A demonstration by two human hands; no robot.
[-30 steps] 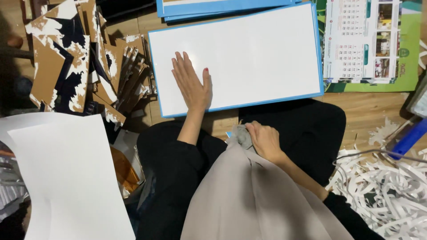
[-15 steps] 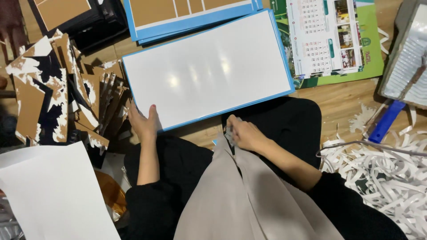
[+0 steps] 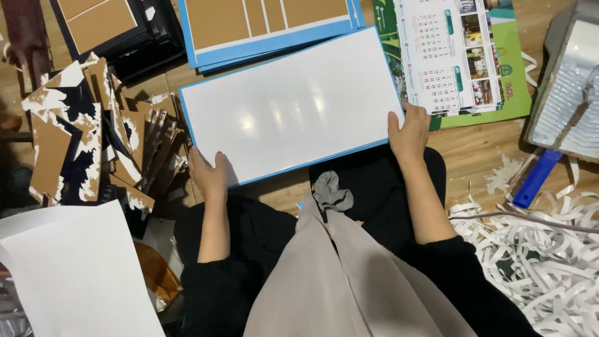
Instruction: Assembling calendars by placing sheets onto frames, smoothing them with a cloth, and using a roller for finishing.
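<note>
A glossy white board with a blue edge [image 3: 293, 106] lies tilted on the wooden floor in front of my knees. My left hand [image 3: 210, 173] grips its near left corner, fingers under the edge. My right hand [image 3: 409, 133] holds its near right corner, thumb on top. A crumpled grey cloth [image 3: 332, 193] rests on my lap between my arms, free of both hands. Behind the white board sits a stack of blue-bordered brown boards [image 3: 268, 25].
Torn brown and black card pieces [image 3: 81, 137] pile up at left. A white sheet [image 3: 75, 274] lies at lower left. A wall calendar [image 3: 458, 59] on green paper sits at upper right, a tray [image 3: 568, 93] with a blue handle beyond, white paper strips [image 3: 536, 249] at lower right.
My right hand left the grey cloth on my lap and moved up to take the board's right corner. My left hand slid to the left corner. The board has turned slightly.
</note>
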